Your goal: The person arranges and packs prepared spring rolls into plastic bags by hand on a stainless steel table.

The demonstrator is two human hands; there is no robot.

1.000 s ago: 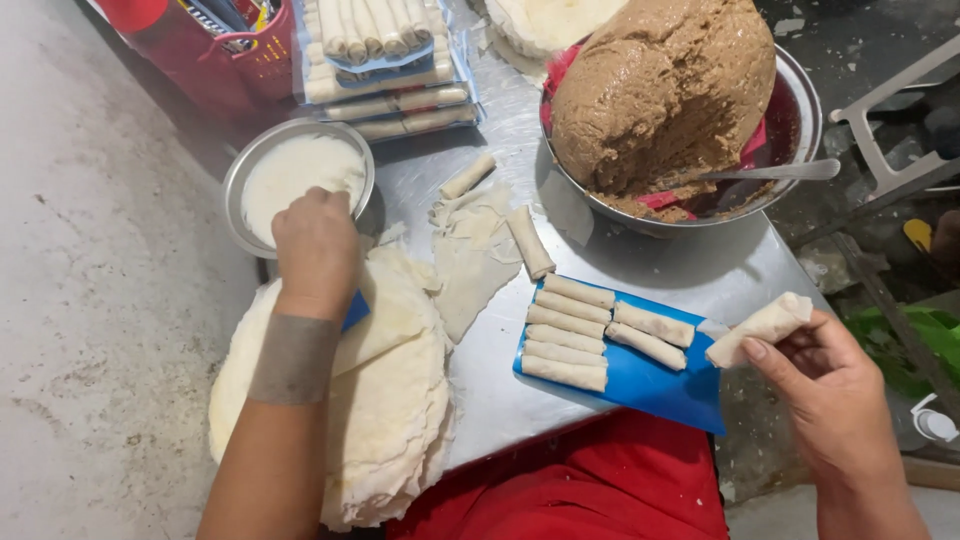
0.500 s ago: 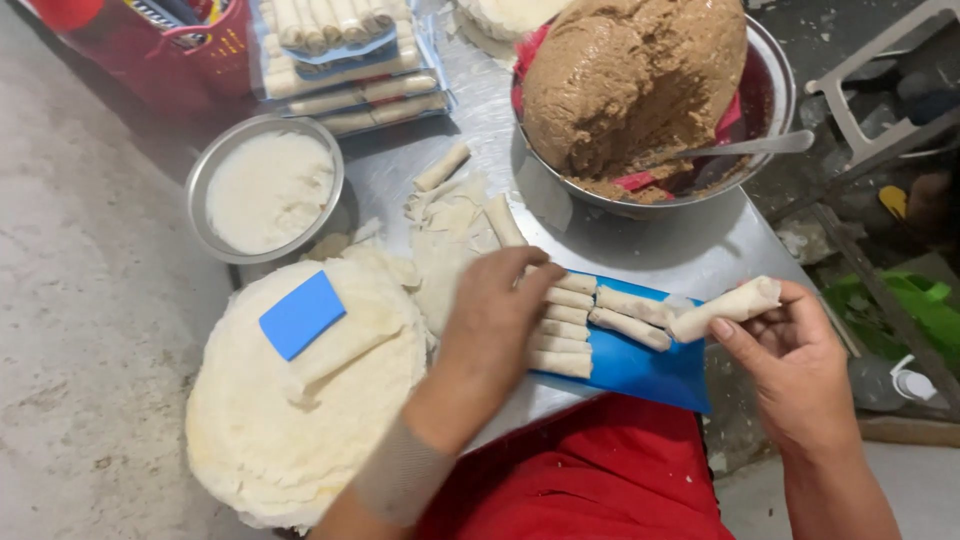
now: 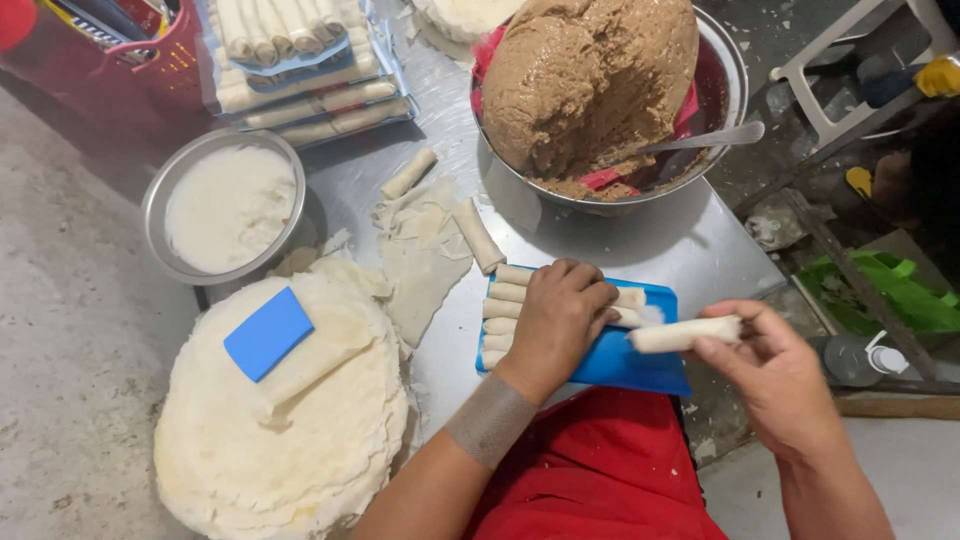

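While your right hand (image 3: 775, 375) pinches a finished roll (image 3: 685, 334) just right of the blue tray (image 3: 640, 365), your left hand (image 3: 558, 318) rests flat on the tray's rolls (image 3: 505, 300), grasping nothing; placing it needs a free slot.

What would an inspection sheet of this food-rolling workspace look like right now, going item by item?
Surface: metal table, scraps of wrapper lying on it.
Job's things: blue tray with a row of finished rolls; stack of round wrappers with a blue card on top; big metal bowl of brown filling with a spoon; small bowl of white paste.
Clutter: two loose rolls on the table; packed trays of rolls at the back.
Grippers: left hand rests on the rolls in the tray; right hand holds one roll.
Cables: nothing seen.
Surroundings: concrete floor, green bag, plastic bottle.
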